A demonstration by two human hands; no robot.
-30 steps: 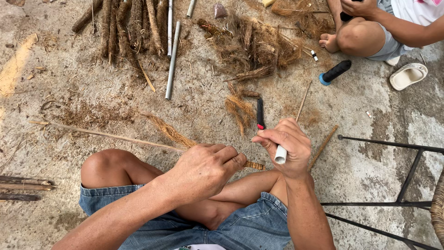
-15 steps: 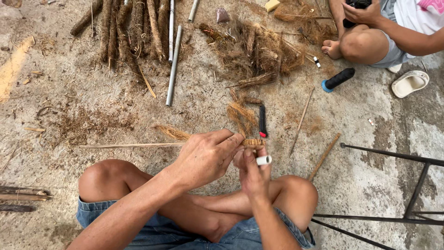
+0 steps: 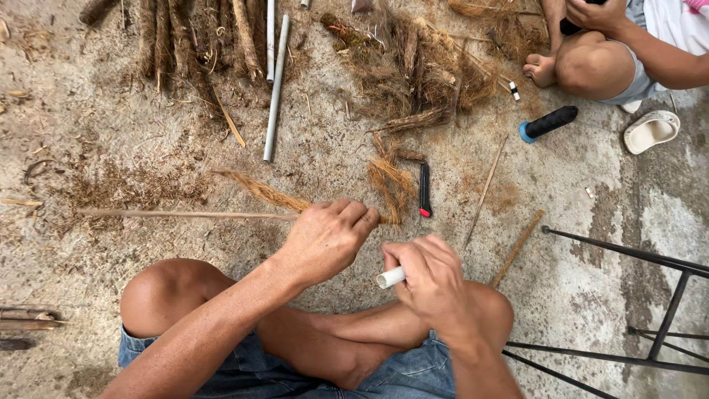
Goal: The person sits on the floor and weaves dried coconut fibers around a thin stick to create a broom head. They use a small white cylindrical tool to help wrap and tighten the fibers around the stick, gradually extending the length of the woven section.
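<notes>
Head view, left hand: the left hand (image 3: 329, 238) is curled closed around a thin stick (image 3: 185, 214) and a bundle of brown fibre (image 3: 269, 194), gripping where the two meet, out in front of the knees.
Head view, right hand: the right hand (image 3: 432, 281) is closed around a short white tube (image 3: 391, 278), whose open end pokes out toward the left hand; the two hands sit near each other, not touching.
Head view, where the work sits: the stick runs left from the left hand, low over the concrete floor (image 3: 591, 214); the fibre tuft fans up and left of the same grip.
Head view, progress: judging by how things lie, fibre and stick are gathered in one grip, but the tube is not yet on them; nothing shows a finished binding.
Head view, nearby: a loose fibre clump (image 3: 391, 185) and a black-and-red utility knife (image 3: 425, 190) lie just beyond the hands; a long grey pipe (image 3: 277, 89) and a heap of husk strips (image 3: 199, 37) lie farther out.
Head view, other person: a seated person's knee (image 3: 591, 66) shows top right, beside a black handle with a blue end (image 3: 548, 123).
</notes>
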